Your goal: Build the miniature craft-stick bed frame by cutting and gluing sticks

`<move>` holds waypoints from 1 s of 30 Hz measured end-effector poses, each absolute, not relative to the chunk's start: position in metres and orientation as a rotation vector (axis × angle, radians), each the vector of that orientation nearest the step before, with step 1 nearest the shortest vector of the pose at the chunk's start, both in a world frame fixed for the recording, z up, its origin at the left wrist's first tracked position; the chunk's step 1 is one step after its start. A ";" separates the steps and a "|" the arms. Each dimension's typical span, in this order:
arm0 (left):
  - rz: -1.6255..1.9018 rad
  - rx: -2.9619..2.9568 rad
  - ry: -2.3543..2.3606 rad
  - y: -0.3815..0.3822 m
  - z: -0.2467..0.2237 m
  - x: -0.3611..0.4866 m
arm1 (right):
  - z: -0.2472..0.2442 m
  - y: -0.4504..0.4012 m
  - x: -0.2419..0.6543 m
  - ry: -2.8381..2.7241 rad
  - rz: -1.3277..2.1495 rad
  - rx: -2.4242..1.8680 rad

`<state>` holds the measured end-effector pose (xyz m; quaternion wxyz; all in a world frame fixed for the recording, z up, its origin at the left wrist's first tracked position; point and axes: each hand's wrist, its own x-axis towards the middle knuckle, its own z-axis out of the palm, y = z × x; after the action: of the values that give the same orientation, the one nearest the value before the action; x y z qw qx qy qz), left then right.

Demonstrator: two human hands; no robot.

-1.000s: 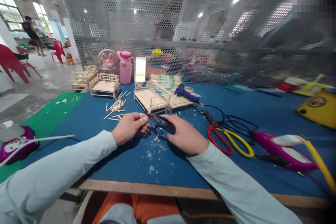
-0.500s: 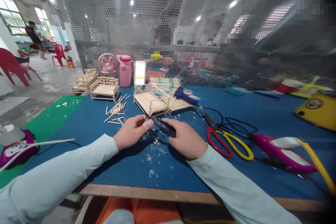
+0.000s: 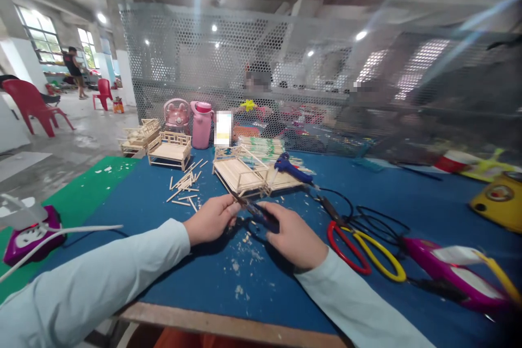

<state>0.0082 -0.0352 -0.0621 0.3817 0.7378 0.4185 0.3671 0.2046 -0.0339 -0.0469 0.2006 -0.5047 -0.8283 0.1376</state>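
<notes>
Blue cloth covers the work table (image 3: 367, 196), with a perforated metal screen (image 3: 285, 65) standing along its far edge and a concrete hall beyond. Low over the cloth, the left hand (image 3: 212, 219) is closed in a pinch, its thumb and fingertips gripping one end of a thin stick (image 3: 235, 199), though the stick is small and partly hidden. Just beside it, the right hand (image 3: 294, 235) is curled around the dark handles of a small cutting tool (image 3: 258, 211), whose tip points toward the left hand and meets the stick between the two hands. Wood chips (image 3: 247, 242) lie scattered on the cloth right under and in front of both hands. Beyond the fingertips sits a half-built stick frame (image 3: 240, 171), with a blue glue gun (image 3: 290, 168) leaning on its right side. Loose sticks (image 3: 184, 187) lie past the left hand, and farther off stand a small finished stick bench (image 3: 170, 148) and a pink bottle (image 3: 201, 124). To the outside of the right hand rest red and yellow scissors (image 3: 365, 247), near a coil of black cable (image 3: 375, 223).
</notes>
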 end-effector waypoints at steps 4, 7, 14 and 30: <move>0.932 1.864 1.073 -0.035 -0.062 0.007 | -0.049 -0.032 0.203 -2.317 0.361 -1.373; 0.914 1.873 1.075 -0.035 -0.061 0.006 | -0.050 -0.031 0.204 -2.338 0.354 -1.339; 0.964 1.977 1.126 -0.044 -0.057 0.003 | -0.056 -0.035 0.203 -2.356 0.291 -1.390; 0.880 1.926 1.339 -0.043 -0.061 0.006 | -0.065 -0.038 0.189 -2.392 0.185 -1.342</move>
<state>0.0058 -0.0431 -0.0612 0.3126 0.7302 0.5077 0.3337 0.1887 -0.0381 -0.0654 0.1951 -0.4789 -0.8534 0.0659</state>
